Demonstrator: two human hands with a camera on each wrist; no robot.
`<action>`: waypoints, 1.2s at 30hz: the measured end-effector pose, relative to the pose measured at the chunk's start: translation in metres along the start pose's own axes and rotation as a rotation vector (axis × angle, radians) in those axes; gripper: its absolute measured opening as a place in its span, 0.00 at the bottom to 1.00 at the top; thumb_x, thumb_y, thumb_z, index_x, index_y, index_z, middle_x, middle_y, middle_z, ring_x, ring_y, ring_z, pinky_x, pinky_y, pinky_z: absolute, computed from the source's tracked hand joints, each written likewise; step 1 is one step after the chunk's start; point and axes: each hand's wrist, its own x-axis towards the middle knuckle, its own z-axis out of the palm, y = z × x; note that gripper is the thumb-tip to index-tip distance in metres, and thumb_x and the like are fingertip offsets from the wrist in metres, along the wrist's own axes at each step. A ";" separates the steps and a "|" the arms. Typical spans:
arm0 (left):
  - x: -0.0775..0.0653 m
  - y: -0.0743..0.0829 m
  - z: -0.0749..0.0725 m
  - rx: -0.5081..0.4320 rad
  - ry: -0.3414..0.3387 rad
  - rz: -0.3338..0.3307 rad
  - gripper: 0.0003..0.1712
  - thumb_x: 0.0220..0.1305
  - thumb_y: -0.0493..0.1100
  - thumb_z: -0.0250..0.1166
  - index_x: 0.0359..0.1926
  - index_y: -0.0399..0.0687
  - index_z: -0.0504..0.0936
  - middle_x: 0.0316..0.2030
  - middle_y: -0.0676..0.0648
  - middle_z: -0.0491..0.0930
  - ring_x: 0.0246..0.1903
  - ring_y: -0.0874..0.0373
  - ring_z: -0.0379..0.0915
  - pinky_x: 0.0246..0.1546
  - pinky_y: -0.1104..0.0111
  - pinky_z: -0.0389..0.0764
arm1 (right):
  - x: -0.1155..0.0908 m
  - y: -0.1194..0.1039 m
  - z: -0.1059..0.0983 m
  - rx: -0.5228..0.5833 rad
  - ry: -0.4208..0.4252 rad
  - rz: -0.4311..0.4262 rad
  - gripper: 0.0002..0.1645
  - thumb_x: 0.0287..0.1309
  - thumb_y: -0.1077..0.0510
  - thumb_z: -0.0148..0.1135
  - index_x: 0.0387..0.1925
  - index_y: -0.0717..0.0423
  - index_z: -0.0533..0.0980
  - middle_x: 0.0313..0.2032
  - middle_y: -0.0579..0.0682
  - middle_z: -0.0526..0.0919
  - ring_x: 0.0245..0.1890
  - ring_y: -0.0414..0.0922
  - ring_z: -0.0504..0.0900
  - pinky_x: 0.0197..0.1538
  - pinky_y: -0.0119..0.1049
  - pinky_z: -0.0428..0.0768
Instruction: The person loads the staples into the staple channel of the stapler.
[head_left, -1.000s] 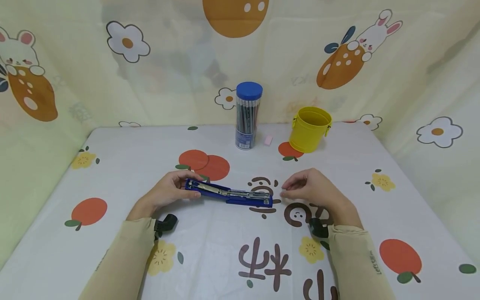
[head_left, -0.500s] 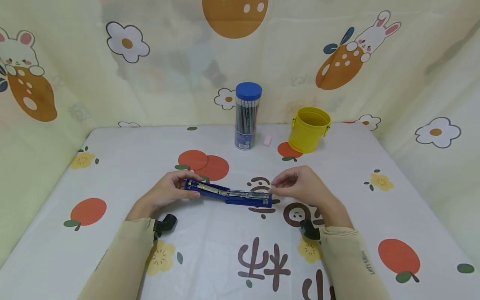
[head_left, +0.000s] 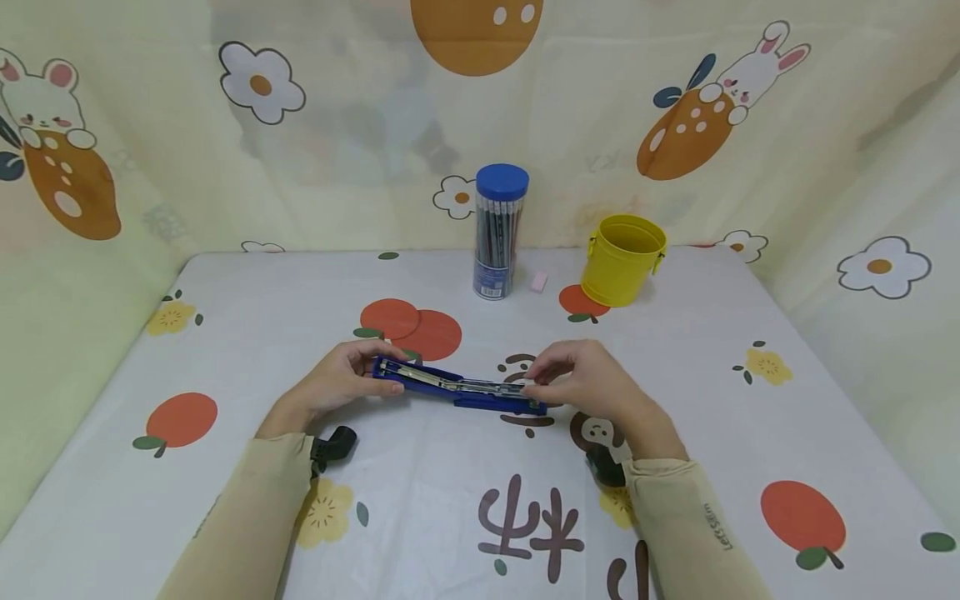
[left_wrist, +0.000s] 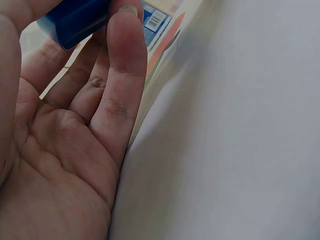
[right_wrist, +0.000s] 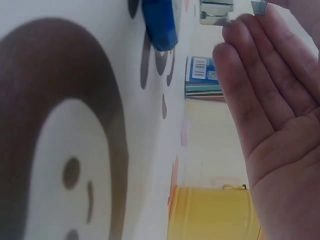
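A blue stapler lies opened out in the middle of the head view, its metal staple channel facing up. My left hand grips the stapler's left end between thumb and fingers, holding that end slightly raised. At the stapler's other end, my right hand pinches a small silvery piece that looks like a strip of staples, mostly hidden by the fingers. Those fingertips are over the channel's right end; whether they touch it cannot be told. The metal part of the stapler shows beside them in the right wrist view.
Behind the hands stands a clear tub of pencils with a blue lid. A pink eraser lies to its right, followed by a yellow bucket. The table has a printed white cloth, with a patterned curtain behind it.
My right hand has moved left, from beside the stapler to over the right end of its channel. The left hand and stapler have stayed nearly still.
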 end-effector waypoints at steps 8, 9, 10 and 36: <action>-0.002 -0.002 -0.001 0.007 0.009 -0.028 0.27 0.54 0.37 0.78 0.55 0.41 0.82 0.52 0.40 0.78 0.38 0.50 0.72 0.35 0.71 0.75 | 0.004 0.004 0.005 -0.013 -0.032 0.017 0.09 0.54 0.57 0.78 0.37 0.52 0.87 0.35 0.44 0.85 0.37 0.44 0.83 0.47 0.41 0.82; -0.002 -0.001 -0.001 0.007 0.011 -0.031 0.27 0.54 0.37 0.78 0.55 0.42 0.82 0.52 0.40 0.78 0.37 0.50 0.72 0.35 0.71 0.74 | 0.004 0.004 0.006 -0.014 -0.035 0.022 0.09 0.54 0.57 0.78 0.37 0.53 0.87 0.35 0.44 0.85 0.37 0.44 0.83 0.47 0.41 0.82; -0.003 -0.001 -0.001 0.007 0.012 -0.033 0.27 0.54 0.37 0.78 0.55 0.42 0.82 0.51 0.40 0.78 0.37 0.50 0.72 0.34 0.71 0.74 | 0.004 0.004 0.006 -0.014 -0.037 0.026 0.09 0.54 0.57 0.78 0.37 0.53 0.87 0.35 0.44 0.85 0.37 0.45 0.83 0.47 0.40 0.82; -0.001 0.002 0.000 0.015 0.006 -0.027 0.27 0.54 0.37 0.78 0.56 0.42 0.82 0.51 0.39 0.78 0.37 0.50 0.72 0.35 0.71 0.75 | 0.003 0.006 0.000 -0.027 -0.048 0.039 0.14 0.51 0.56 0.80 0.41 0.51 0.87 0.36 0.43 0.86 0.36 0.44 0.83 0.45 0.38 0.82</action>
